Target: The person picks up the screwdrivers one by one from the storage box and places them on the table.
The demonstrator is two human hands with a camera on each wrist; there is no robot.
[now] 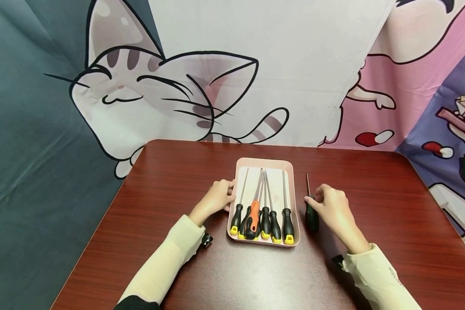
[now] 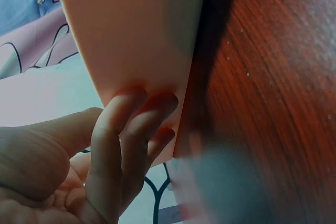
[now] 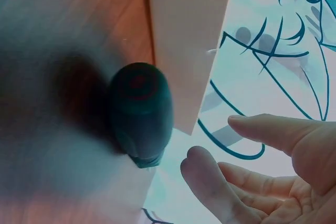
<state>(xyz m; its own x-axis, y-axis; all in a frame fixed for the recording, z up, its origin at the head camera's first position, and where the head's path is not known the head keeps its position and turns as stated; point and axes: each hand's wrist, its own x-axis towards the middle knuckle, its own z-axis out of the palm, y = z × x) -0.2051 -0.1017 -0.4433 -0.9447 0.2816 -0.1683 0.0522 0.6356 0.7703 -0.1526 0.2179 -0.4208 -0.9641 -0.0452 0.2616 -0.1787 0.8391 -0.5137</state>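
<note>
A pink tray (image 1: 264, 162) holds several screwdrivers with black-and-yellow handles, one of them the right-most screwdriver (image 1: 288, 226), and an orange-and-black-handled screwdriver (image 1: 254, 213). My left hand (image 1: 218, 196) is at the tray's left side; in the left wrist view, its fingertips (image 2: 167, 100) touch the outer wall. Right of the tray, a dark green-handled screwdriver (image 1: 311, 218) lies on the table, shaft pointing away from me. My right hand (image 1: 331, 206) is just beside it, overlapping its upper handle in the head view. The right wrist view shows thumb and fingers spread, apart from the handle (image 3: 139, 116).
The brown wooden table (image 1: 170, 172) carries the tray near its middle. A cloth with a printed cat (image 1: 139, 94) hangs behind the far edge. Both wrists wear small black devices, one the left wrist device (image 1: 206, 240).
</note>
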